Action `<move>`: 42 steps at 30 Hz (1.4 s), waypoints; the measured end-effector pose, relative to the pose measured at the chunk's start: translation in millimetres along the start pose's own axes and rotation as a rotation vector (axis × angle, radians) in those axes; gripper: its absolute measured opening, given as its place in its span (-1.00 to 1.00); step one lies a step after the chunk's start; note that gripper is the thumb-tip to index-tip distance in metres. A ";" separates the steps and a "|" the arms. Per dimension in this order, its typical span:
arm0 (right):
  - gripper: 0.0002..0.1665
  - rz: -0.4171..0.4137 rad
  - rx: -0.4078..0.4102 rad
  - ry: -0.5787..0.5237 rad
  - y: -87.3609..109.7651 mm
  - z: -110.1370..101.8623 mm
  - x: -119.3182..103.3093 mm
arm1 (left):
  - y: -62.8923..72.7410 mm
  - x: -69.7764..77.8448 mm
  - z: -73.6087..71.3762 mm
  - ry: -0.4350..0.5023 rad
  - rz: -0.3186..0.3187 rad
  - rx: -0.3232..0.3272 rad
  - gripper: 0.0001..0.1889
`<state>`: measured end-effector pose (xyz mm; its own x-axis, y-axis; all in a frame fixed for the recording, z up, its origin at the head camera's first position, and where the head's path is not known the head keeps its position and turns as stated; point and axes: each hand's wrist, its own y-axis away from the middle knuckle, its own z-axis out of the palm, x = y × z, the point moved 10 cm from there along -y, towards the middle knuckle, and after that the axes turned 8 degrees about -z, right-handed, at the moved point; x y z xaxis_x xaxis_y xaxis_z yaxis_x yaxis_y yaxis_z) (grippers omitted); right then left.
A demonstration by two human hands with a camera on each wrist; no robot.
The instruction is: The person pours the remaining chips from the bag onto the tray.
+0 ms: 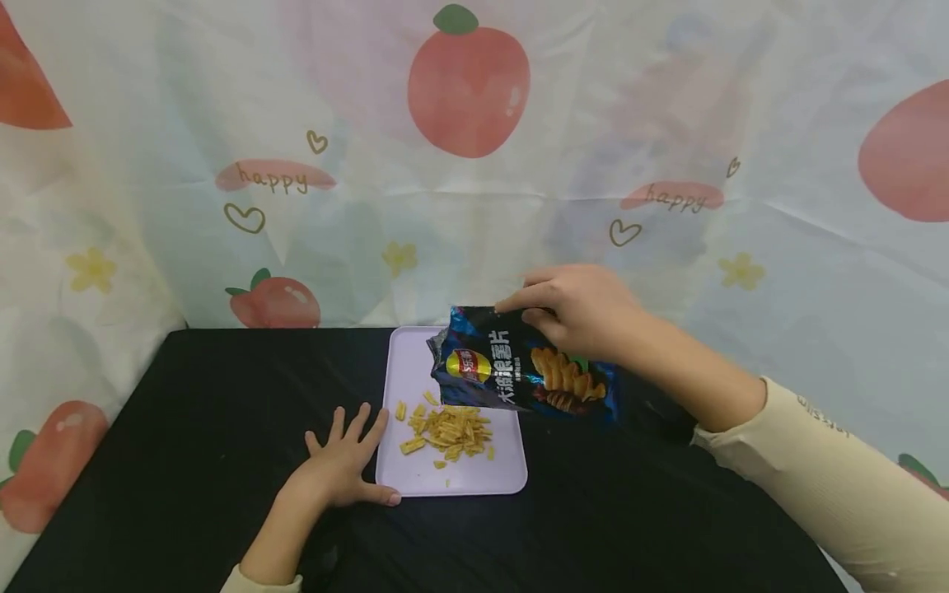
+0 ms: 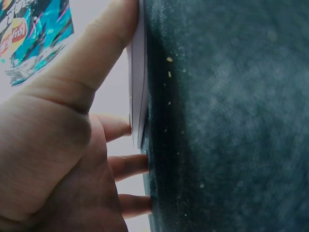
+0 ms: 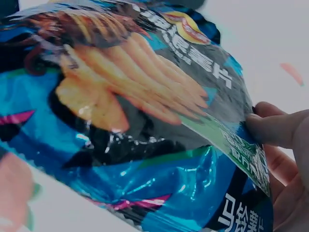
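My right hand (image 1: 582, 309) pinches the upper edge of a blue and black potato chip bag (image 1: 519, 371), which lies on its side in the air with its torn mouth to the left. In the right wrist view the bag (image 3: 135, 111) fills most of the picture, with thumb and fingers at its edge. Below the mouth, a pile of ridged chips (image 1: 455, 432) lies on a lilac tray (image 1: 474, 482). Fingers spread, my left hand (image 1: 337, 469) touches the tray's left side, its thumb at the near left corner. The left wrist view shows that thumb against the tray's rim (image 2: 138, 82).
A black cloth (image 1: 222, 412) covers the table under the tray. Tiny crumbs (image 2: 169, 60) dot the cloth near the tray's edge. Behind the table hangs a pale curtain (image 1: 474, 231) printed with fruit, hearts and flowers.
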<state>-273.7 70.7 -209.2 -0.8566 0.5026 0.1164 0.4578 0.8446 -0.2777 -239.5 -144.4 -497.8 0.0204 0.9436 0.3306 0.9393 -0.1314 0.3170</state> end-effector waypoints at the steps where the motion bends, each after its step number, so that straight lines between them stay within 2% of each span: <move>1: -0.63 0.014 0.059 -0.041 8.1 -1.9 6.7 | -0.3 0.4 0.1 0.002 0.000 -0.002 0.32; 6: -0.59 0.141 0.362 -0.243 63.0 -2.3 35.5 | -2.2 5.6 0.1 0.007 0.021 -0.006 0.31; 10: -0.59 0.318 0.556 -0.398 113.1 18.7 46.7 | -2.9 6.3 2.3 0.004 0.032 -0.005 0.32; 12: -0.60 0.441 0.646 -0.474 139.1 34.3 51.3 | -3.7 6.4 3.0 0.008 0.039 -0.003 0.32; 19: -0.63 0.969 0.943 -0.703 226.3 105.9 75.8 | -5.4 3.1 3.6 0.015 0.049 0.001 0.34; 20: -0.63 1.032 0.979 -0.738 235.6 116.0 78.7 | -5.5 2.4 3.5 0.016 0.049 0.001 0.34; 22: -0.61 1.133 0.998 -0.771 249.4 134.3 84.7 | -5.3 0.2 3.5 0.014 0.046 -0.002 0.34; 25: -0.60 1.228 0.963 -0.777 261.4 156.1 91.8 | -4.3 -4.0 2.7 0.009 0.042 -0.002 0.34; 28: -0.60 1.302 0.874 -0.735 270.4 174.6 97.5 | -3.8 -8.3 2.0 0.007 0.040 0.000 0.34; 30: -0.58 1.346 0.792 -0.714 275.6 187.5 99.7 | -3.9 -10.8 2.2 0.008 0.038 -0.001 0.35; 32: -0.53 1.367 0.676 -0.703 276.9 199.9 100.9 | -3.4 -13.3 3.2 0.011 0.031 -0.004 0.35; 36: -0.37 1.321 0.358 -0.671 266.8 219.9 95.5 | -1.3 -17.8 5.6 0.017 0.020 -0.011 0.35; 39: -0.24 1.253 0.156 -0.588 253.9 222.3 86.0 | 0.4 -20.0 5.2 0.032 0.028 -0.012 0.32; 41: -0.16 1.198 0.096 -0.506 243.2 214.9 80.0 | 2.3 -21.0 0.9 0.051 0.040 0.003 0.29; 42: -0.14 1.156 0.109 -0.457 236.2 207.7 77.1 | 3.6 -20.6 -4.0 0.054 0.056 0.031 0.26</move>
